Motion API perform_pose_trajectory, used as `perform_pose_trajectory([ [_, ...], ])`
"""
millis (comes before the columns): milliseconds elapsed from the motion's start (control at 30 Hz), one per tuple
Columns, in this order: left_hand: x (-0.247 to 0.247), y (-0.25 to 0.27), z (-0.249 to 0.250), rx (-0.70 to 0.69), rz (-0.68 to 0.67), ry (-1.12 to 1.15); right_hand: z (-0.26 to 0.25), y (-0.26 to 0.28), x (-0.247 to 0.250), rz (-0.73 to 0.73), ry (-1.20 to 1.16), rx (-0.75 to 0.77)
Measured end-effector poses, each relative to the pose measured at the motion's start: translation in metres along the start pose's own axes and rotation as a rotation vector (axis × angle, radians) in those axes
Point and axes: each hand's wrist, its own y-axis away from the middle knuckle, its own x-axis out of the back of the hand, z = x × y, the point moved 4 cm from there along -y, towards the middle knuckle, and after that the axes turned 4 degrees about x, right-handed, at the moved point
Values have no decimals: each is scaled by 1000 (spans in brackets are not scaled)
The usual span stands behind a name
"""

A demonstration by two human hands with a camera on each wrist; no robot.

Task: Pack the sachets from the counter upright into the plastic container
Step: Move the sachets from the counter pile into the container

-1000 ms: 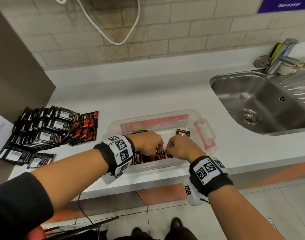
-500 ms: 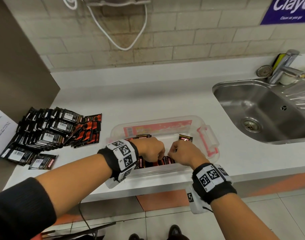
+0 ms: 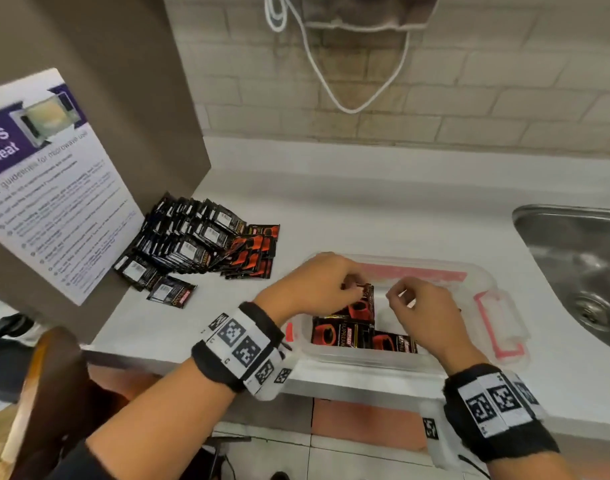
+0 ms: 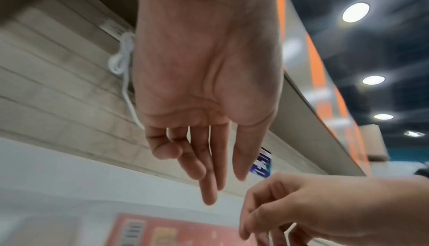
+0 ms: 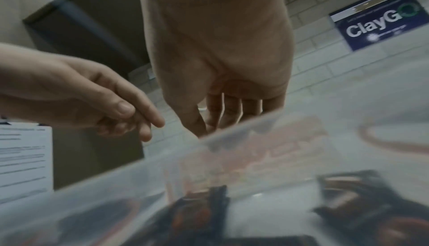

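A clear plastic container [image 3: 483, 282] with pink clasps sits at the counter's front edge. Several black-and-red sachets [image 3: 341, 334] stand along its near wall, and one sachet [image 3: 362, 304] leans up behind them. My left hand [image 3: 348, 285] hovers over the container's left end, fingertips by that sachet's top. In the left wrist view its fingers [image 4: 209, 185] are nearly straight and hold nothing. My right hand [image 3: 397, 297] hangs just to the right, loosely curled and empty; the right wrist view shows its fingers [image 5: 209, 119] behind the container wall [image 5: 232, 158]. A pile of sachets [image 3: 199, 244] lies on the counter to the left.
A steel sink [image 3: 580, 265] is at the right. A cabinet side with a printed notice [image 3: 54, 188] stands left of the pile, and one loose sachet [image 3: 172, 292] lies in front of it. A white cord [image 3: 331, 81] hangs on the brick wall. A chair back [image 3: 47, 393] is at lower left.
Both hands have come up from among the sachets in the container and are now apart and empty. The head view has swung left and closer.
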Motion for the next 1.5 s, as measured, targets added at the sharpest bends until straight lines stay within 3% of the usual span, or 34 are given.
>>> perform_pose_trajectory([
  [200,43,50,-94,285,407,289,-97,-8,-24,-26,-187,267],
  [433,50,121,-220,831,946,551,-177,-19,-107,-368,-249,336],
  [533,36,140,-257,1042,1025,641,-192,-26,-150,-518,-244,291],
  [700,15,153,-287,1297,1004,643,-206,-37,-207,-690,-161,239],
  [967,18,142,-311,1336,1093,642,-233,-48,-258,-648,-134,218],
  [1267,18,138,-325,1357,1163,675,-252,-62,-273,-561,-49,100],
  [1500,11,141,-322,1299,1200,664,-258,-63,-276,-620,43,100],
])
